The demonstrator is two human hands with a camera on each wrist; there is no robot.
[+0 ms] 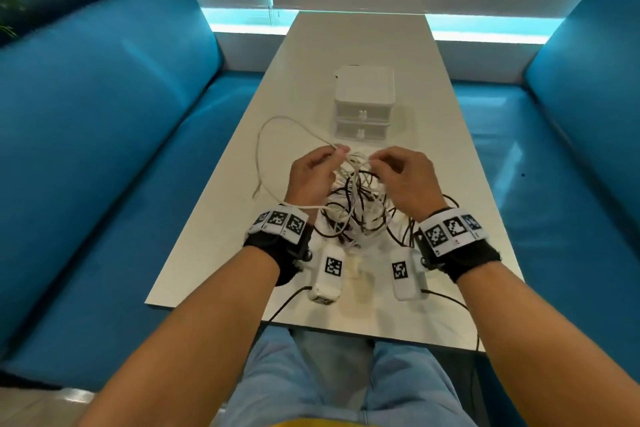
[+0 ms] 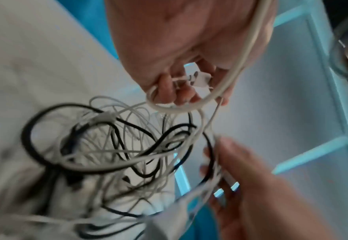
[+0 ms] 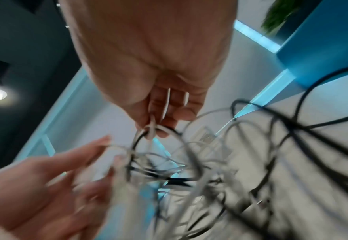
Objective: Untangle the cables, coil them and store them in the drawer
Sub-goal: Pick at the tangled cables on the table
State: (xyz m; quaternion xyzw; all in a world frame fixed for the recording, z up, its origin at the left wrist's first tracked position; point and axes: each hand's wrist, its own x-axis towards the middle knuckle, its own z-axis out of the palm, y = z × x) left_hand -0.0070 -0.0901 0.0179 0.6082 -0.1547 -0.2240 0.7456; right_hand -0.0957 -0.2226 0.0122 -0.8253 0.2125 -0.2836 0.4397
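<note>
A tangle of white and black cables (image 1: 358,210) is lifted partly off the white table (image 1: 360,45), just in front of me. My left hand (image 1: 337,151) holds the tangle's top left, fingers curled round a thick off-white cable (image 2: 241,64) and a small white plug (image 2: 198,78). That cable's long loop (image 1: 259,152) trails out over the table to the left. My right hand (image 1: 375,163) pinches a thin white strand (image 3: 152,125) at the tangle's top right. The white two-drawer box (image 1: 363,104) stands beyond the hands with both drawers closed.
Blue padded benches (image 1: 104,149) run along both sides of the narrow table. A black loop of cable (image 1: 453,204) spills toward the table's right edge. Thin black leads (image 1: 287,302) from my wrist units hang over the near edge.
</note>
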